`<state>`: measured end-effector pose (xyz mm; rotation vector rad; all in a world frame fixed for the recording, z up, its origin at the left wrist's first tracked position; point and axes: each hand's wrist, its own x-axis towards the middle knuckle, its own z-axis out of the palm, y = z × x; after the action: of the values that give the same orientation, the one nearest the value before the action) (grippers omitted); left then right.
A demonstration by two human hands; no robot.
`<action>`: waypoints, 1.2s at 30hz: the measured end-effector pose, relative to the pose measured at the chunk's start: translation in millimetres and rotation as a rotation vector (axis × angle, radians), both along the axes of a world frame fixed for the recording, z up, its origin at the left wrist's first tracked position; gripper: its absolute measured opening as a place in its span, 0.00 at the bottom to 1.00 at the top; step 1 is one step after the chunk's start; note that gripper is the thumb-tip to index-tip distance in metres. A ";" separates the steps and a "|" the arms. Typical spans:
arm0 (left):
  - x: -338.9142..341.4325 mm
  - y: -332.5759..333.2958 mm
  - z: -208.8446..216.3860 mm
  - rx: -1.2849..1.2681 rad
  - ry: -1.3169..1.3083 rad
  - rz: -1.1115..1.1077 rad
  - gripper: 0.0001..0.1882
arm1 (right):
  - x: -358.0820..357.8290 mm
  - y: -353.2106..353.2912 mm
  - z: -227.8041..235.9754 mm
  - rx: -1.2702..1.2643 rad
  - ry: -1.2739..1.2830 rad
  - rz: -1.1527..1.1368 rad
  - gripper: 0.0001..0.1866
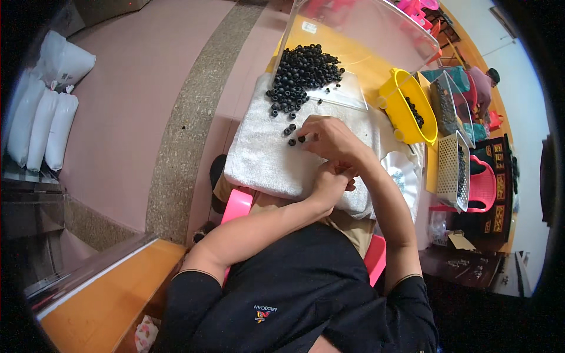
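Small black beads with holes (pixel 303 70) lie heaped at the far end of a white towel, spilling from a clear plastic bin (pixel 365 38) tipped on its side. A few have strayed nearer, among them a loose bead (pixel 292 142). My right hand (pixel 332 138) is over the towel (pixel 259 159), its thumb and fingertips closed around one black bead (pixel 302 139). Below its wrist, my left hand (pixel 334 182) is closed with the fingers curled in. What those fingers hold, if anything, is hidden.
At the right stand a yellow tub (pixel 406 100) with some black beads, a white perforated basket (pixel 450 170) and another clear bin (pixel 453 100). White filled sacks (pixel 44 126) lean at the far left. A person (pixel 481 88) sits in the right background.
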<state>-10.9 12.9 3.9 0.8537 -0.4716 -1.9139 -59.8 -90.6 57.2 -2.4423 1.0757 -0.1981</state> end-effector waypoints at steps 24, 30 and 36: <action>7.0 -7.4 -5.5 -0.020 0.151 -0.138 0.07 | -102.7 103.7 4.6 0.133 -0.606 -0.474 0.13; 9.2 -8.6 -3.5 -0.068 0.141 -0.185 0.11 | -105.8 115.7 9.0 0.208 -0.682 -0.571 0.13; 9.2 -10.2 -5.0 -0.024 0.178 -0.199 0.12 | -101.6 119.8 -18.4 -0.043 -0.860 -0.489 0.18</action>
<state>-1.7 2.7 -1.1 0.6324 -0.4849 -2.1406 -161.4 29.2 38.8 -1.7395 1.1933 -1.2872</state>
